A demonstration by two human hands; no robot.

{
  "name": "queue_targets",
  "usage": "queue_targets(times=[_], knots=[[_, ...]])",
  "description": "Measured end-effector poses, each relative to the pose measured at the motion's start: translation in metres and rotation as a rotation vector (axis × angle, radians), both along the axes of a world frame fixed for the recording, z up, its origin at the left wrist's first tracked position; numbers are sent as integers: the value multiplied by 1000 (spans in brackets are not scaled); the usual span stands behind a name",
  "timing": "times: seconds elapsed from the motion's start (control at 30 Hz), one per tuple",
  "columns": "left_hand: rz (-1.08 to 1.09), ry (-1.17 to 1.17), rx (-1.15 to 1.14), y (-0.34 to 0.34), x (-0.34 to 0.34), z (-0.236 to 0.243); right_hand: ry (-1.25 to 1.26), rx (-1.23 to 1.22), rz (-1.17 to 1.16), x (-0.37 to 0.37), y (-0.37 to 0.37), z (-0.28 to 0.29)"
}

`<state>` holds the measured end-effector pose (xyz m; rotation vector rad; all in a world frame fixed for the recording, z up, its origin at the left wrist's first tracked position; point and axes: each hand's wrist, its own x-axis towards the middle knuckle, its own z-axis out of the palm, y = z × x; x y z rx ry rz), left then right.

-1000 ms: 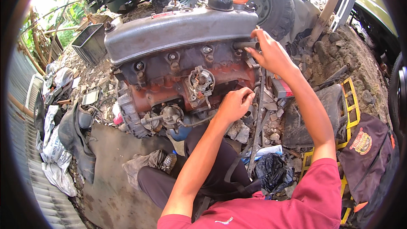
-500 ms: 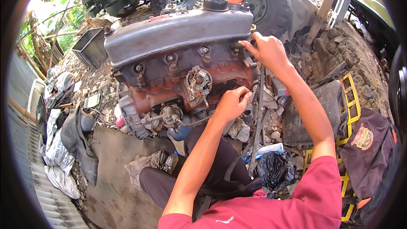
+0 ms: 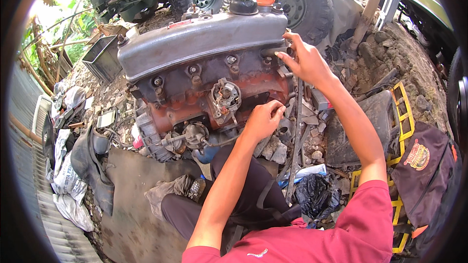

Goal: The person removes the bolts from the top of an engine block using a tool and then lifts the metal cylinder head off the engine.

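A large engine with a grey valve cover (image 3: pixel 200 41) and a rust-red block (image 3: pixel 175 112) stands before me. At its upper right end my right hand (image 3: pixel 309 61) grips a dark short tube (image 3: pixel 274 51), thumb in front and fingers behind. Whether the tube is fixed to the engine I cannot tell. My left hand (image 3: pixel 265 121) is closed in front of the block's lower right, fingertips pinched together; what they hold, if anything, is hidden. Left of it sits the open distributor (image 3: pixel 226 95). Spark plugs (image 3: pixel 231 60) stick out along the engine's side.
A small round pump (image 3: pixel 196 135) with a thin pipe sits low on the engine. A long metal bar (image 3: pixel 295 141) leans beside my left hand. Rubble, a black plastic bag (image 3: pixel 317 196) and a yellow frame (image 3: pixel 403 112) lie to the right. A loose tyre (image 3: pixel 297 5) stands behind.
The engine appears slightly farther left and lower in view. My right hand's fingers have spread a little around the tube. My left hand stays pinched in nearly the same place.
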<state>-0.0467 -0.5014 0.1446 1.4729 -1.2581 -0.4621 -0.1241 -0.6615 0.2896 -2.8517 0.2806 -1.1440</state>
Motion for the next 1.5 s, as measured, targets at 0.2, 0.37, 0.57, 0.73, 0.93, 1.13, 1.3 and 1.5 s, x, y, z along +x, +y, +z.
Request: queue_targets(times=[0.2,0.37,0.57,0.73,0.93,1.13,1.3,1.5], knots=[[-17,-35,59,1,-3,6,173,70,-251,3,-9,-1],[-11,-20,42,2,0,2,21,109,80,3,7,5],[-28,-44,48,4,-2,4,-120,2,166,2,-5,-13],[-22,-51,34,5,-1,5,21,-41,85,1,0,-7],[-29,-10,62,3,0,2,14,-76,-118,7,1,-7],[-18,-24,44,3,-1,2,-35,-76,-149,7,-2,-10],[-21,-34,43,2,-2,3,-64,-159,54,3,-4,-21],[-7,-21,32,3,1,1,116,2,-192,8,17,-6]])
